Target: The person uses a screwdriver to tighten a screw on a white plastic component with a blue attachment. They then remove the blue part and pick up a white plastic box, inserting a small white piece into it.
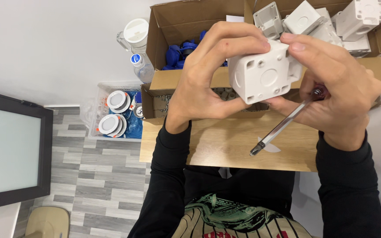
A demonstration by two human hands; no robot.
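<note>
Grey plank floor at left, white wall beyond; a light wooden table (pixel 225 145) sits under the hands.

White plastic junction box (pixel 263 72) held up above the table, between both hands. Left hand (pixel 208 83) curled round its left side, fingers over the top edge, thumb underneath. Right hand (pixel 336 90) closed on the right side, fingertips on the top edge; the same hand also pins a screwdriver (pixel 283 125) against the palm.

Box shows a face with round knockouts towards the camera, tilted slightly. Screwdriver's long axis runs diagonally, tip pointing near-left toward the table, handle hidden in the right hand.

Far side: open cardboard box (pixel 177 26) with blue parts (pixel 179 53) inside; to its right, more white junction boxes (pixel 331 22) piled. Below the table edge at left, a clear bin (pixel 104 94) with round white fittings (pixel 115 112) and blue wrapping. Clear bottle, blue cap (pixel 143 66), and a white-lidded jar (pixel 135 33) stand against the wall.
</note>
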